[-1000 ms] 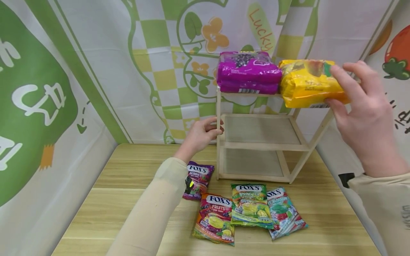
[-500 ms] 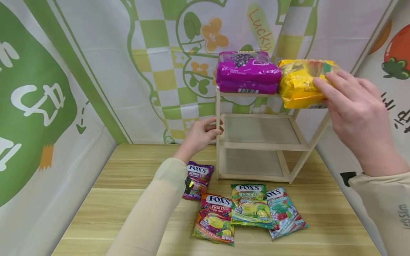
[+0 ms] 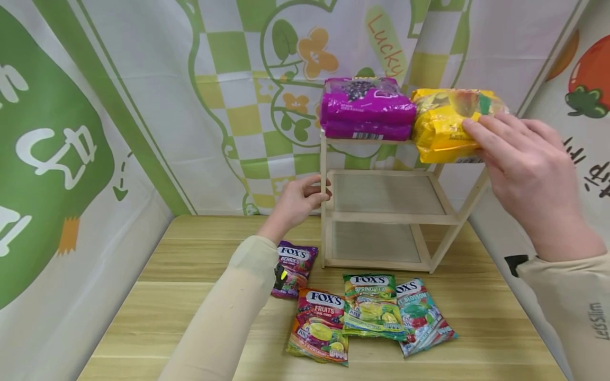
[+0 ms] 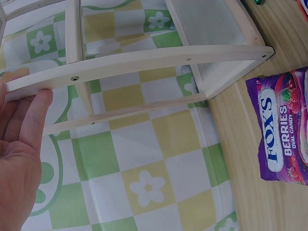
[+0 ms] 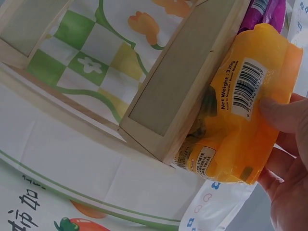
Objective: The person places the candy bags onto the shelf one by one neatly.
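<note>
Having slid left, the right hand (image 3: 538, 166) clamps its fingers on the yellow packet (image 3: 440, 124) at the wooden rack's (image 3: 393, 217) top, right of a purple packet (image 3: 367, 112), the left hand (image 3: 294, 202) gripping the left post (image 3: 323, 159).

Yellow packet (image 3: 440, 127); purple packet (image 3: 367, 114); pale rack (image 3: 393, 218); green, yellow and white checked backdrop (image 3: 231, 52)
</note>
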Motion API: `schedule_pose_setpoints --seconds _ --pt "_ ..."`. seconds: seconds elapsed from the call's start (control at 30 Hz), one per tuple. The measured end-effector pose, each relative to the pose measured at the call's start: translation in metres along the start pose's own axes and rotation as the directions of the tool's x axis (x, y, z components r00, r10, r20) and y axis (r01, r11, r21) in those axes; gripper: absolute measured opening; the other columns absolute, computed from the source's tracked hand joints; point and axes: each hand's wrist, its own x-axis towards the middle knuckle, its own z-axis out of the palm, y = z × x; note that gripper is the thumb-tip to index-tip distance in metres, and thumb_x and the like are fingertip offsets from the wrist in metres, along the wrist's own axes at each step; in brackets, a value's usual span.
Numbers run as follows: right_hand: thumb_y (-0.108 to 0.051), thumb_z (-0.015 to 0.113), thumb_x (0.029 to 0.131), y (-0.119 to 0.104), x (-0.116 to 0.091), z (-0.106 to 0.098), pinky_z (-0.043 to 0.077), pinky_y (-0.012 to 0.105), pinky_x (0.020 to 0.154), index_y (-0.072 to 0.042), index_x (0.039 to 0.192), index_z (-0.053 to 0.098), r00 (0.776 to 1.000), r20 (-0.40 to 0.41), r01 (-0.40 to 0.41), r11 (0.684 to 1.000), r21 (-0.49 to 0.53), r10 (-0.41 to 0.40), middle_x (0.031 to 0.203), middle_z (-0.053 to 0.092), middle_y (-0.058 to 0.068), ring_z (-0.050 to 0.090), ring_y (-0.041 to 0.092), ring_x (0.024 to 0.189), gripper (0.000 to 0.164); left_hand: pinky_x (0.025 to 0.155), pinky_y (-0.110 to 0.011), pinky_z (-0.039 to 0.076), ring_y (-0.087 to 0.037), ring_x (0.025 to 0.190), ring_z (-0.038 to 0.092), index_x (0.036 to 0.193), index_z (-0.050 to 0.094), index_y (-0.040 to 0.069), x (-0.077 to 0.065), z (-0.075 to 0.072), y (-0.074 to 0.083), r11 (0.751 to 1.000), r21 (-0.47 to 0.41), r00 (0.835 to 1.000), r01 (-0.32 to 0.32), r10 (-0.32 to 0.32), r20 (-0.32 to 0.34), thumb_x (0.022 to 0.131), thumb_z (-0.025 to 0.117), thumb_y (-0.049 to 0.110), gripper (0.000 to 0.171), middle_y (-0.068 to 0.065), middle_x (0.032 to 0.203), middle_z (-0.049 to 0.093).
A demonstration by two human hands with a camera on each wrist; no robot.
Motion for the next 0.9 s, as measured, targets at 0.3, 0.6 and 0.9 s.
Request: schedule_pose_setpoints --seconds 0.3,0.6,0.9 --pt "0.003 0.069 0.094 -0.0007 0.0036 -0.0001 0.046 0.045 0.113 -0.01 0.136 0.066 1.0 0.008 -0.007 1.0 -0.015 0.007 0.132 0.066 0.016 0.064 0.043 0.12 0.044 0.096 -0.034 0.059 -0.019 0.114 0.07 0.129 0.067 0.015 0.0005 0.0 -0.0002 1.0 -0.002 1.0 0.0 0.0 0.002 0.102 0.065 0.017 0.028 -0.007 0.126 0.072" --pt "0.001 0.07 0.094 0.0004 0.0081 0.0042 0.047 0.047 0.111 -0.01 0.133 0.068 1.0 -0.011 -0.01 1.0 -0.002 0.01 0.131 0.068 0.016 0.065 0.043 0.118 0.04 0.096 -0.034 0.059 -0.019 0.114 0.07 0.129 0.067 0.016 -0.0002 -0.0001 0.0001 1.0 0.0 1.0 -0.005 0.005 0.006 0.102 0.065 0.017 0.027 -0.009 0.127 0.072" --pt "-0.001 0.07 0.094 0.0016 0.0102 0.0073 0.046 0.048 0.112 -0.012 0.132 0.069 0.999 -0.009 -0.049 0.999 0.01 0.049 0.13 0.068 0.015 0.063 0.043 0.121 0.039 0.096 -0.033 0.059 -0.019 0.114 0.07 0.128 0.067 0.016 -0.0001 -0.0001 0.0 1.0 0.004 1.0 -0.01 0.01 0.0 0.102 0.065 0.017 0.027 -0.007 0.128 0.072"
